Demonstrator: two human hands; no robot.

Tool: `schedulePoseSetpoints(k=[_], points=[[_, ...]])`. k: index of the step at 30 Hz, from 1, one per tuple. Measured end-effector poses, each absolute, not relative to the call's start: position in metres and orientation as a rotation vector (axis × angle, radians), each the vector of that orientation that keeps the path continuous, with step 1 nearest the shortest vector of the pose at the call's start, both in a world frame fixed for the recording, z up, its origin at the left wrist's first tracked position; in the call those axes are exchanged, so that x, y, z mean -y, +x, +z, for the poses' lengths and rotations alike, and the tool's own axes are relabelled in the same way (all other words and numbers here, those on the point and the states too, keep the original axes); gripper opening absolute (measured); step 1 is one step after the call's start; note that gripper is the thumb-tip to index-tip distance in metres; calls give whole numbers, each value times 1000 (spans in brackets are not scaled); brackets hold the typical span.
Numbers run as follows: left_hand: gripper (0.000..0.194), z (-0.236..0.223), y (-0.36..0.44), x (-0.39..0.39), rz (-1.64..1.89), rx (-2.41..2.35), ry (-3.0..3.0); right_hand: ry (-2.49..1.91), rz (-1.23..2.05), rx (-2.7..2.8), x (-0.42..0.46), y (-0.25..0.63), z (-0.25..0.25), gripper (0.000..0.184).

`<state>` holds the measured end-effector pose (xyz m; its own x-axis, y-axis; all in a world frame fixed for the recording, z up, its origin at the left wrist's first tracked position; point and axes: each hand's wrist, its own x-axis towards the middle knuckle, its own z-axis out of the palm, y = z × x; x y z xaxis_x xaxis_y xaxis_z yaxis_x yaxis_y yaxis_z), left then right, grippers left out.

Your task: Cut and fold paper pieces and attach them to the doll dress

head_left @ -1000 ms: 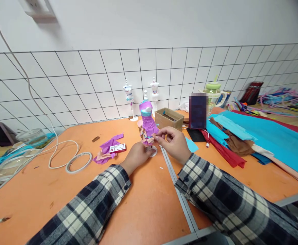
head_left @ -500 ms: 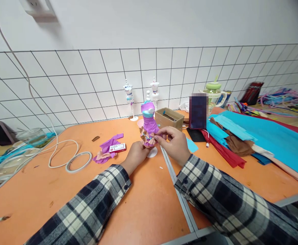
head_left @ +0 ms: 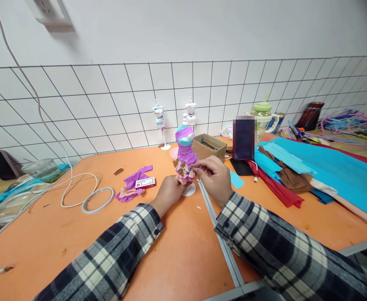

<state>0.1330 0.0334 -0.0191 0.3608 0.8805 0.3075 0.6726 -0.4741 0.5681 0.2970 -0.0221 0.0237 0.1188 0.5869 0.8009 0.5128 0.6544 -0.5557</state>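
Observation:
A miniature dress form (head_left: pixel 186 152) wears a purple crepe-paper dress with a light-blue band at the chest. Peach and brown paper ruffles (head_left: pixel 182 170) ring its lower skirt. Low on the left side, my left hand (head_left: pixel 168 192) is closed round the form under the ruffles, its fingertips partly hidden. From the right, my right hand (head_left: pixel 216 176) pinches the ruffle's edge between thumb and fingers. The form's round white base (head_left: pixel 189 190) shows between the hands, just above the orange table (head_left: pixel 170 259).
Behind stand two more dress forms, one (head_left: pixel 159 119) left of the other (head_left: pixel 191 109), and a cardboard box (head_left: pixel 209 146). Purple paper scraps (head_left: pixel 136 179), a small red-white box (head_left: pixel 145 183) and a tape roll (head_left: pixel 98 200) lie left. Right are a phone (head_left: pixel 244 140), a jug (head_left: pixel 262 121) and coloured paper (head_left: pixel 286 163).
The dress form has turned and tilted slightly, so more of the blue chest band and brown ruffle shows. Both hands keep their hold; the view has shifted a little.

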Motion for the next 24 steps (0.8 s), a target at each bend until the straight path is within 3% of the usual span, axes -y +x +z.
schedulePoseSetpoints(k=[24], points=[[22, -21, 133, -33, 853, -1309, 2301, -915, 47, 1589, 25, 300, 20, 15]])
